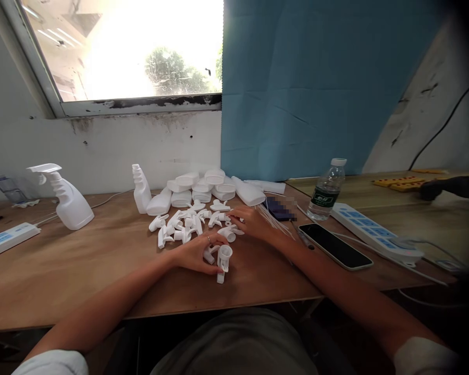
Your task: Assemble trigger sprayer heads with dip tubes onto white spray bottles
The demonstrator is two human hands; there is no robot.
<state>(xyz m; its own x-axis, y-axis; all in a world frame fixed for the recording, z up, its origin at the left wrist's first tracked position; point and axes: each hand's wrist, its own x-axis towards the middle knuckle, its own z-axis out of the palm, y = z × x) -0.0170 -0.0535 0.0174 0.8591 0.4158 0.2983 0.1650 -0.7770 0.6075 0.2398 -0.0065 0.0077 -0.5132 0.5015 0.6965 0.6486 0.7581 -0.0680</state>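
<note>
- the step in hand seems to be the handling of one white spray head, with more of them within reach.
- the left hand is closed around that head, thumb low on one side and fingers over the top.
- the right hand reaches over the right side of the loose spray heads, fingers bent down among them; whether it grips one i cannot tell.
- the next move would call for a firm left hold and a light right touch, as the loose heads lie close and could tangle by their triggers.
- the held head is near the front edge of the counter, about midway along it; whether it touches the wood is unclear.
- it looks like plain, matte plastic, its round collar open upward towards the camera, a narrow part pointing down to the front edge.
- the loose heads lie at mixed angles, in front of the stacked white bottles at the counter's back edge.
</note>
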